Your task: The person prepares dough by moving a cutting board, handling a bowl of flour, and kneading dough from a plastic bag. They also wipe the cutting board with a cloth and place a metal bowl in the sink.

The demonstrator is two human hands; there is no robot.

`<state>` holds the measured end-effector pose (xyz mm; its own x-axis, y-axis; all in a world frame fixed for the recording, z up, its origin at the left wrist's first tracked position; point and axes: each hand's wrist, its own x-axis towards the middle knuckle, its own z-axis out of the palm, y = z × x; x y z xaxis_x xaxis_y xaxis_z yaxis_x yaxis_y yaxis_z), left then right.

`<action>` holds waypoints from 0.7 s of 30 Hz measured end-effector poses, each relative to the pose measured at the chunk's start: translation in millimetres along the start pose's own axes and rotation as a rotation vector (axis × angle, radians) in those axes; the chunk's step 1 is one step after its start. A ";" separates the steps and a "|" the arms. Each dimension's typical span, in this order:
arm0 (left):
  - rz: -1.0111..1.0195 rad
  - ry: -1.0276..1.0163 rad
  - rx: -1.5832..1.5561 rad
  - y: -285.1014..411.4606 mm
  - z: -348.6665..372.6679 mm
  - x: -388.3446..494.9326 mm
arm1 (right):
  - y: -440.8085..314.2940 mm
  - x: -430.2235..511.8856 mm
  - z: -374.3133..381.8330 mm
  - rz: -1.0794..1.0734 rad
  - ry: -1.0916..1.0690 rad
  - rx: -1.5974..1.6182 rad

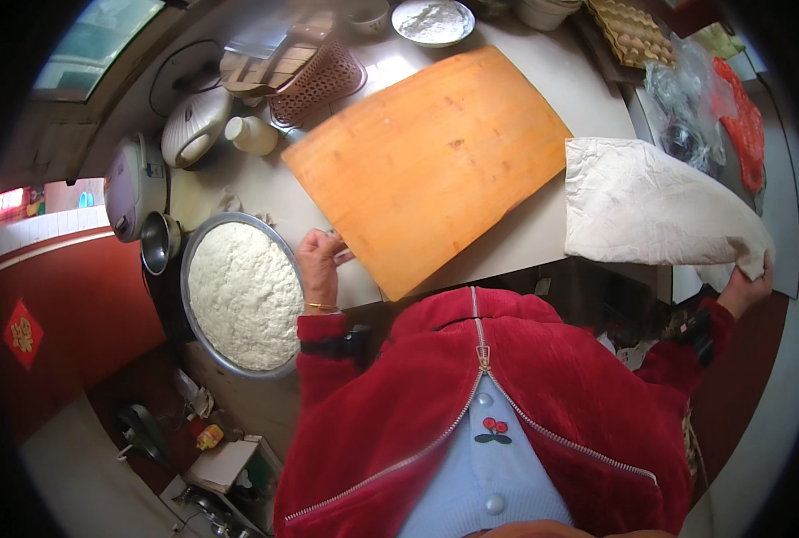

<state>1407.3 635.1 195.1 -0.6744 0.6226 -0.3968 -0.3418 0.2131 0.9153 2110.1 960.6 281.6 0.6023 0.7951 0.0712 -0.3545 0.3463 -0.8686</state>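
My right hand (749, 286) grips one corner of a white cloth (655, 208). The cloth stretches leftward from that hand, and its far end meets the right edge of a large wooden board (433, 168). Curled fingers of my left hand (319, 259) are at the board's lower left edge; whether they hold it is hard to make out. The board is above the light countertop (493, 252), one corner near the front edge. Just left of my left hand, a wide metal basin (184, 282) is filled with pale dough (245, 296).
A bowl of flour (433, 21), a pink plastic basket (319, 81) and a white bottle (251, 134) stand behind the board. Leftward are a rice cooker (134, 191) and a steel bowl (159, 242). Egg trays (628, 33) and plastic bags (689, 101) lie far right.
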 end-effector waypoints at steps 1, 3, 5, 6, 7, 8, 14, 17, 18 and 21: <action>0.063 -0.023 -0.033 18.3 7.3 -7.0 | -2.4 1.8 4.6 -0.004 0.021 -0.030; 0.153 -0.097 -0.106 57.7 23.7 -15.8 | -4.8 6.4 10.3 0.035 -0.094 0.037; 0.201 -0.173 -0.110 94.2 47.0 -22.9 | -2.9 13.2 13.4 0.024 -0.143 0.020; 0.227 -0.227 -0.118 110.8 59.2 -26.5 | 1.1 15.0 13.7 0.043 -0.170 0.007; 0.252 -0.276 -0.127 126.5 71.2 -29.8 | 7.4 15.2 14.1 0.058 -0.198 -0.004; 0.282 -0.314 -0.096 140.3 83.8 -32.9 | 14.6 14.7 16.1 0.066 -0.263 -0.005; 0.344 -0.594 -0.031 203.3 143.3 -38.9 | 103.6 -86.9 32.8 -0.019 -0.739 -0.785; 0.439 -0.727 0.001 223.4 168.0 -35.1 | 145.7 -167.7 52.5 0.030 -1.062 -0.949; 0.520 -0.776 -0.005 225.1 176.4 -36.1 | 161.7 -188.0 61.8 -0.004 -1.093 -0.994; 0.551 -0.823 -0.052 231.2 200.1 -41.0 | 207.8 -248.3 80.8 -0.026 -1.058 -0.949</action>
<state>1486.9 809.5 436.8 -0.0893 0.9578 0.2731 -0.1592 -0.2844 0.9454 1829.2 875.4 123.0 -0.3597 0.9316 0.0521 0.5099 0.2431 -0.8252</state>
